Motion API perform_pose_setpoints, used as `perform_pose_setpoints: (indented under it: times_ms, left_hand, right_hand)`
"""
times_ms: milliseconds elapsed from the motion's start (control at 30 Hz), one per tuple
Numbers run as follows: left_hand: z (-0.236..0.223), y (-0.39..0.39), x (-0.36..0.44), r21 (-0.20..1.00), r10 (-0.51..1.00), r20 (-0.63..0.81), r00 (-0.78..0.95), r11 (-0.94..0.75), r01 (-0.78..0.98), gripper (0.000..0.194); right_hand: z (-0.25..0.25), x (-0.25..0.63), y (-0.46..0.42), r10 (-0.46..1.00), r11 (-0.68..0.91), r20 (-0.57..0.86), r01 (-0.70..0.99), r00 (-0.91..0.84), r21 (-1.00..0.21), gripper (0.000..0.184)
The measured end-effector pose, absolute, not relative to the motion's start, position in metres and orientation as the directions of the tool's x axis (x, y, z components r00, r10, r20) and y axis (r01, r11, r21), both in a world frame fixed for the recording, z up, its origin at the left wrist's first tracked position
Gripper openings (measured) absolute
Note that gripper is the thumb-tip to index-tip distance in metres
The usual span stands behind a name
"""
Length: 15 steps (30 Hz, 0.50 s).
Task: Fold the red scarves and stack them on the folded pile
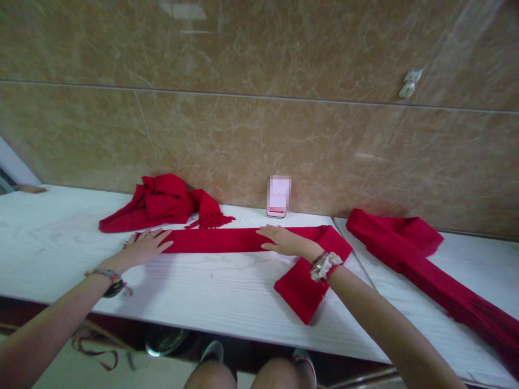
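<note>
A long red scarf (217, 240) lies folded into a narrow strip along the white table, its right end turned down toward me in a squarish flap. My left hand (146, 246) rests on the strip's left end, fingers spread flat, near a bit of fringe. Farther right, my right hand (286, 241) lies flat over the strip with its fingers stretched out. Behind my left hand sits a crumpled red scarf (166, 200) with a fringed end. Neither hand grips the cloth.
Another red scarf (405, 254) lies to the right, past a seam in the white tabletop (194, 292). A phone (279, 197) leans against the marbled tile wall (243, 146). A small white hook (410, 84) is on the wall. Below the table edge is a round metal bowl (166, 340).
</note>
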<state>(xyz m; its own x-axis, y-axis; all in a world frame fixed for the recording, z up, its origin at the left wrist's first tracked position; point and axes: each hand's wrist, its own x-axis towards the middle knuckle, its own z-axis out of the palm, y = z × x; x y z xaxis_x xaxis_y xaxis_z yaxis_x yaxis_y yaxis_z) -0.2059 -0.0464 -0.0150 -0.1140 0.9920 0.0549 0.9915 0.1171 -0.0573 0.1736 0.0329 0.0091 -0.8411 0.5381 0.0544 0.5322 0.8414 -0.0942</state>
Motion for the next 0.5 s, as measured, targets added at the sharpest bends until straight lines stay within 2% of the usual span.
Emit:
perform_pose_setpoints:
  times_ms: [133,267,367,500]
  left_hand:
    - [-0.001,-0.030,-0.210,-0.032,0.986,-0.077,-0.146,0.144,0.989,0.059]
    - [0.008,-0.018,-0.219,0.112,0.990,-0.116,-0.082,0.095,0.989,0.070]
    - [0.011,-0.013,-0.228,0.251,0.990,-0.129,-0.051,0.083,0.965,0.066]
    - [0.018,-0.014,-0.231,0.397,0.994,-0.091,-0.057,0.088,0.913,0.051]
  right_hand:
    - [0.001,0.106,0.033,0.426,0.904,0.064,0.423,-0.902,-0.056,0.053]
    - [-0.012,0.067,0.028,0.345,0.938,0.057,0.342,-0.937,-0.062,0.049]
    - [-0.019,0.060,0.026,0.349,0.936,0.032,0.347,-0.937,-0.055,0.049]
    - [-0.024,0.063,0.025,0.339,0.940,0.058,0.337,-0.939,-0.048,0.050]
